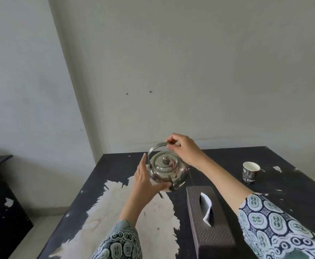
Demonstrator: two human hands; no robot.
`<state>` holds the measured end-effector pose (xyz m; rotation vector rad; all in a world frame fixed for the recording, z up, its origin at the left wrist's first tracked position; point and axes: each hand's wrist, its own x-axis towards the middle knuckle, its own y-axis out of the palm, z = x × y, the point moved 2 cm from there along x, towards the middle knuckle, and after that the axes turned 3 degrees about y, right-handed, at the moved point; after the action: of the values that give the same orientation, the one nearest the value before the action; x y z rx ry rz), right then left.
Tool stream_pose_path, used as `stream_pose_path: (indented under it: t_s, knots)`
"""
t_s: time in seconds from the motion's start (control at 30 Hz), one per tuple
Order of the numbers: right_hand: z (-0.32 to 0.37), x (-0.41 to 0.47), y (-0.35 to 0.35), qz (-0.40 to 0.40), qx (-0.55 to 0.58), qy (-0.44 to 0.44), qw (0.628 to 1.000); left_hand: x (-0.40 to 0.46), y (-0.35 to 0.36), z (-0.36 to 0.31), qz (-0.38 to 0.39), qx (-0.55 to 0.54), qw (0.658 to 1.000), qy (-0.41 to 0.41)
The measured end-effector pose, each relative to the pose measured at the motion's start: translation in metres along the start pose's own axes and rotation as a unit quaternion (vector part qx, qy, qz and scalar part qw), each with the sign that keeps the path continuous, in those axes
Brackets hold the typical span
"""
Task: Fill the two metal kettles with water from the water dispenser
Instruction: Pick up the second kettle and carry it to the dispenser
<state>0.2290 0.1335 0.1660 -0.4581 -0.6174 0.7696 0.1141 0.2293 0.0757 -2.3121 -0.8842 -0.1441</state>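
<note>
A shiny metal kettle [167, 170] with its lid on stands on the dark table [218, 161], handle raised upright. My right hand [182, 148] pinches the top of the arched handle. The fingers of my left hand [146, 181] are straight along the kettle's left side and its thumb lies under the front of the body. Only this one kettle is in view, and no water dispenser shows.
A dark tissue box [209, 221] with a white tissue sticking out lies just right of the kettle, near the front. A paper coffee cup [250, 171] stands at the right. The tabletop has a large worn pale patch [134, 212]. A dark cabinet [1, 202] stands at the left.
</note>
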Motion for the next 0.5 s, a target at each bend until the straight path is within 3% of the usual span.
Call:
stream_pose_path:
  t_s: [0.23, 0.5]
  knots:
    - [0.089, -0.089, -0.010, 0.052, 0.045, -0.016, 0.997, -0.108, -0.045, -0.045, -0.023, -0.071, 0.997, 0.010]
    - [0.172, -0.187, 0.010, 0.099, 0.182, -0.045, 0.977, -0.235, -0.098, -0.078, -0.053, -0.136, 0.989, 0.027]
